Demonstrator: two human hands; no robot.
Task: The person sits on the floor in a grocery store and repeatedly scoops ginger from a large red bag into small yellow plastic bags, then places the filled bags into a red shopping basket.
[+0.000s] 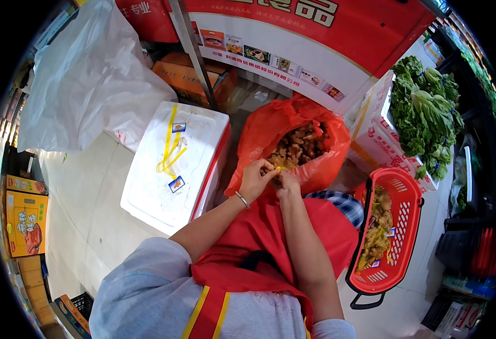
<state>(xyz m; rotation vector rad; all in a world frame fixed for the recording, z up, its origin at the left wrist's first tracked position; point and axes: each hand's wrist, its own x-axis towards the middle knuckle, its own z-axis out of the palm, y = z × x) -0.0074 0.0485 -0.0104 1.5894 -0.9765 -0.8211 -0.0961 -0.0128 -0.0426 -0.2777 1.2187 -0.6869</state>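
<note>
My left hand [255,179] and my right hand [288,183] meet at the near edge of a red plastic bag [252,140]. Between their fingertips is a piece of yellow tie tape [279,168]; what it goes around is mostly hidden by the fingers. Knobbly brown ginger roots [301,146] fill the open bag just beyond the hands. To the left, loose yellow tapes with small blue tags [177,184] lie on a white foam box [150,169]. At the right, a red shopping basket [404,250] holds ginger roots [377,229] with yellow tapes and blue-and-white tags.
Leafy lettuce [430,110] is piled on a printed white foam box [379,135] at the right. A large translucent plastic bag [91,80] stands at the upper left near an orange carton [188,80]. A red and white printed panel [269,51] and a metal post [195,55] border the far side.
</note>
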